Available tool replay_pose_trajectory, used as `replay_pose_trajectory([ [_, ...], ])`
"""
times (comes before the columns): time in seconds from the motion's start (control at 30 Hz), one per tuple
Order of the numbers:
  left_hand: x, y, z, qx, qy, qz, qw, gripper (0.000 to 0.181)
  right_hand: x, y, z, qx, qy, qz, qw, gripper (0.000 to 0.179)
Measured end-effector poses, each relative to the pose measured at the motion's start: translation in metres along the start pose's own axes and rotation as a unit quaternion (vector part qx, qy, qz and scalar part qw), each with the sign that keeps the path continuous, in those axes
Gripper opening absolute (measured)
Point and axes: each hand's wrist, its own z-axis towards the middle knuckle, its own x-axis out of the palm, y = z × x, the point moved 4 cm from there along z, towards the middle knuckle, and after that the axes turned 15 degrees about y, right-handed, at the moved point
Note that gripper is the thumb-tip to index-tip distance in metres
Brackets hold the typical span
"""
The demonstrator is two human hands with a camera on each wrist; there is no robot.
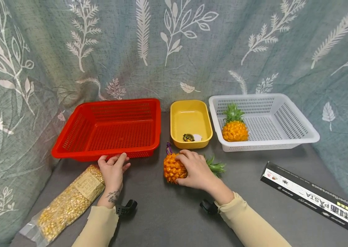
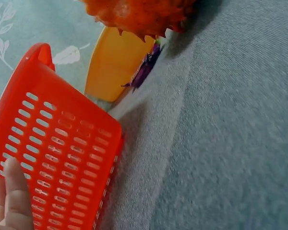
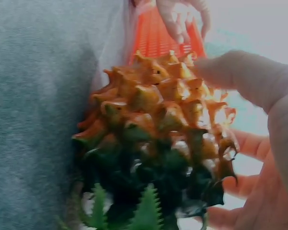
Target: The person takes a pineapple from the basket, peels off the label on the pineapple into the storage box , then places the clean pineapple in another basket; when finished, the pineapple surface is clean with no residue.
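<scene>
My right hand (image 1: 196, 169) grips an orange, spiky toy-like pineapple (image 1: 173, 168) lying on its side on the grey table. Its green leaves point right in the head view. In the right wrist view, thumb and fingers curve round the knobbly pineapple (image 3: 153, 115). My left hand (image 1: 112, 173) hovers by the front rim of the red basket (image 1: 106, 153), holding nothing, its fingers loosely bent. Whether the fingertips touch the basket, I cannot tell. Just behind the pineapple lies a purple-wrapped piece (image 1: 169, 148), perhaps a candy; the left wrist view shows the purple wrapper (image 2: 146, 67) too.
A yellow tub (image 1: 190, 120) holds a small dark patterned item and a white one. In the white basket (image 1: 272, 142) another pineapple (image 1: 235, 131) stands leaves up. A bag of corn kernels (image 1: 66, 202) lies left, a black-and-white pasta box (image 1: 312, 197) right.
</scene>
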Motion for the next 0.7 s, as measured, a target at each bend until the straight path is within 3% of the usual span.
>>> replay_pose_trajectory([
  [0.23,0.000,-0.002,0.003,0.019,-0.056,-0.028,0.9979,0.054,-0.002,0.009,0.007,0.035,0.014,-0.023,0.9990,0.075],
  [0.43,0.000,-0.003,0.004,0.023,-0.074,-0.037,0.9963,0.061,0.001,0.015,0.014,0.082,0.058,-0.063,0.9929,0.089],
  [0.7,0.000,-0.003,0.003,0.020,-0.075,-0.023,0.9967,0.062,0.004,0.017,0.014,0.063,0.065,-0.091,0.9918,0.079],
])
